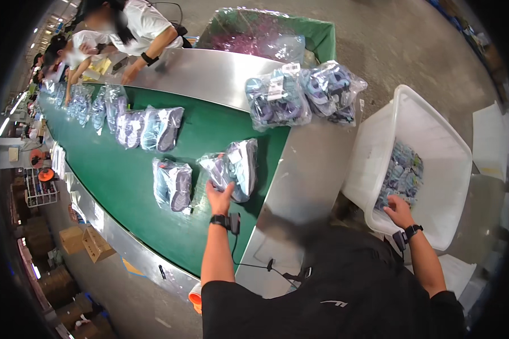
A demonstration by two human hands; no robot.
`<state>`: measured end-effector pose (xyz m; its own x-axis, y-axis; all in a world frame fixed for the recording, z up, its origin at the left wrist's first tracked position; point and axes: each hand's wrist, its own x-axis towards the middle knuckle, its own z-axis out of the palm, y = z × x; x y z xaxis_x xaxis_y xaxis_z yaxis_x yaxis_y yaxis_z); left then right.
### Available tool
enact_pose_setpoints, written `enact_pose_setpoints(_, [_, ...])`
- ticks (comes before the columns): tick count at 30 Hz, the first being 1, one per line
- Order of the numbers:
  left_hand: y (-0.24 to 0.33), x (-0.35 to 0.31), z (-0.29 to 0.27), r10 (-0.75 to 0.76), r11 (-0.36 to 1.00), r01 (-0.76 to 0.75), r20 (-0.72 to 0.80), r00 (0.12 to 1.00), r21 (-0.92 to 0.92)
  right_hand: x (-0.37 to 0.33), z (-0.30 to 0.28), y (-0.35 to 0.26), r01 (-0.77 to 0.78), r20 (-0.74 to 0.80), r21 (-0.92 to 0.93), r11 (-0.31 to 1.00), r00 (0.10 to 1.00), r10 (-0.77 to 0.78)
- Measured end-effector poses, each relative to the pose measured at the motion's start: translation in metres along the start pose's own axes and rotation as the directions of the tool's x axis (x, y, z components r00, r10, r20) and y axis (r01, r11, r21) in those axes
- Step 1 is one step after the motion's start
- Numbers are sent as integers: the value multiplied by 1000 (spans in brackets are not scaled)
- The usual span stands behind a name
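On the green conveyor belt [152, 220], a pair of shoes in a clear plastic bag [240, 166] lies at its near end, blue-grey with white soles. My left hand [219, 196] grips the lower edge of this bag, thumb and fingers on either side. Just left of it lies another bagged pair of shoes [172, 185]. My right hand [399, 211] reaches into a white plastic bin [435, 186], fingers apart and slightly curled. Beneath its fingertips lie many small blue-and-grey bagged pieces [404, 172]; whether the fingertips touch them is unclear.
Bagged shoes [277, 96] rest on the metal ledge where the belt ends. More bagged pairs [152, 130] line the belt toward two people working at the far left. A green-lined container [316, 37] stands behind the ledge. Cardboard boxes [96, 243] sit on the floor left.
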<state>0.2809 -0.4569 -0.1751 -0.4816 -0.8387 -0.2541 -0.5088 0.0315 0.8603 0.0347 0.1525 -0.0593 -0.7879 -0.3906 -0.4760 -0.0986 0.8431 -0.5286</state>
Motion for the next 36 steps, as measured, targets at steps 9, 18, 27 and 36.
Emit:
enact_pose_setpoints(9, [40,-182,27,-203,835,252,152,967,-489,12,-2,-14,46,70,9,999,996,-47])
enact_pose_setpoints(18, [87,-191,80,-308,770,492,439,844,-407,48,3,-88,242,234,257,936,924,-303])
enact_pose_setpoints(27, [156,-252,168,-191,713,554,642,743,-429,25,-7,-99,-169,503,648,743,827,-251])
enact_pose_setpoints(36, [188,-321,246,-150,936,351,874,462,-25,-14,-32,83,-280,360,722,632,933,2])
